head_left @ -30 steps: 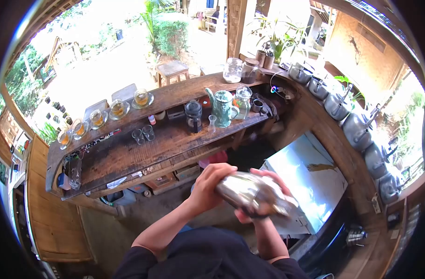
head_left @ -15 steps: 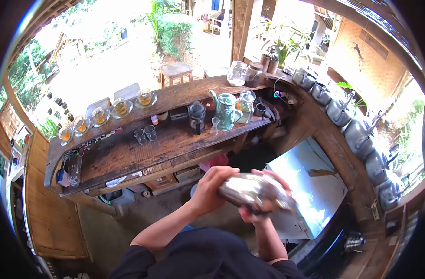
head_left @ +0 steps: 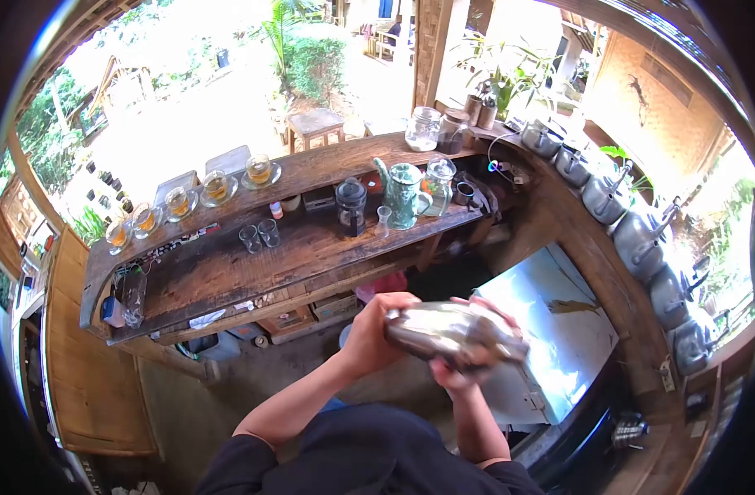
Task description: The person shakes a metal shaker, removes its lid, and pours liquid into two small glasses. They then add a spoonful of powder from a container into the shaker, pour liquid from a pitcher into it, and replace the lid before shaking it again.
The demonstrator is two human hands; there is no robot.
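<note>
A shiny metal cocktail shaker (head_left: pixel 435 330) lies nearly sideways between my two hands in front of my chest, its right end blurred by motion. My left hand (head_left: pixel 376 332) is closed round its left end. Under the narrower right end, my right hand (head_left: pixel 456 375) grips it, with its fingers partly hidden behind the metal. Past the hands, on the lower wooden counter (head_left: pixel 221 276), stand a French press (head_left: pixel 352 208), a speckled green enamel pot (head_left: pixel 402 198), a glass pitcher (head_left: pixel 438 183) and two small clear glasses (head_left: pixel 268 233).
Several glass cups of amber drink (head_left: pixel 216 188) stand on saucers along the raised bar ledge. A white chest-like box (head_left: pixel 551 330) is right of my hands. Metal kettles (head_left: pixel 637 243) line the right ledge. Two lidded jars (head_left: pixel 423 129) stand at the back corner.
The shaker has shifted slightly within the same spot and stays blurred at its right end. Both hands keep their hold on it. The things on the counter stay put.
</note>
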